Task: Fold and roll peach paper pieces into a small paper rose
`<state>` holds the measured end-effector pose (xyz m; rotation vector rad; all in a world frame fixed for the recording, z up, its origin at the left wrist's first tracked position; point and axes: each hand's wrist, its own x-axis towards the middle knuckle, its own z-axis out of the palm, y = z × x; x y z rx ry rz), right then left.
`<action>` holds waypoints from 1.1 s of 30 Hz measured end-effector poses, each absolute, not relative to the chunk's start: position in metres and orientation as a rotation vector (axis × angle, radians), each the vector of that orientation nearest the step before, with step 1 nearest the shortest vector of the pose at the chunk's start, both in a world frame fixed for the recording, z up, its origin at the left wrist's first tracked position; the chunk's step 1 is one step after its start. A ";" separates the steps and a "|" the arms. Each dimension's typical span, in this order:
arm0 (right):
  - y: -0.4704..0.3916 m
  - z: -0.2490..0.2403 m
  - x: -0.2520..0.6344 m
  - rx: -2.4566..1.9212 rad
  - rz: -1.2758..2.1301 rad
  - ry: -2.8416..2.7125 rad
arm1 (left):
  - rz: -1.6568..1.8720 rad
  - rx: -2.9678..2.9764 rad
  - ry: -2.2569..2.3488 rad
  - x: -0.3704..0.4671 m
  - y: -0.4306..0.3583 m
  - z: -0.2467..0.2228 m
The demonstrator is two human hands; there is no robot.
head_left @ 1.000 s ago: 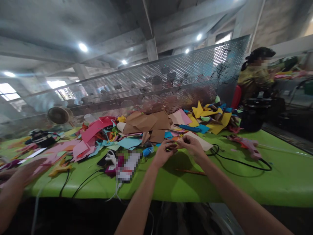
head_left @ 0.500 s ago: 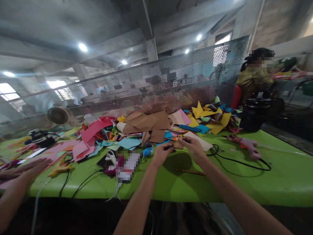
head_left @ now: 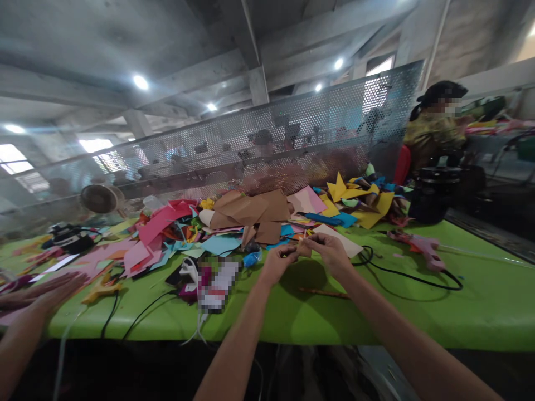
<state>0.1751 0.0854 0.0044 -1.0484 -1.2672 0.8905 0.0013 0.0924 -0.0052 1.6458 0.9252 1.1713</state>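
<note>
Between my two hands, above the green table, is a small piece of brown paper. My left hand pinches its left side with thumb and fingertips. From the right, my right hand grips its upper right part. The fingertips of both hands are almost touching. Beneath them a thin brown stick lies on the table. Just behind is a pile of brown paper sheets, with a cream sheet beside my right hand.
A pink glue gun with a black cord lies to the right. A phone and cables are left of my hands. Another person's hands rest at far left. Yellow paper and a perforated metal screen stand behind.
My fingers have shifted slightly around the small brown paper, and its angle has changed a little. The rest looks nearly the same.
</note>
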 end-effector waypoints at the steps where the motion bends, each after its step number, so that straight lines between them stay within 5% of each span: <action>1: 0.085 0.005 0.175 -1.044 0.895 -1.275 | 1.178 1.658 0.936 0.001 0.092 -0.004; 33: 0.084 0.005 0.175 -1.068 0.822 -1.346 | 1.270 1.723 0.978 -0.002 0.097 -0.009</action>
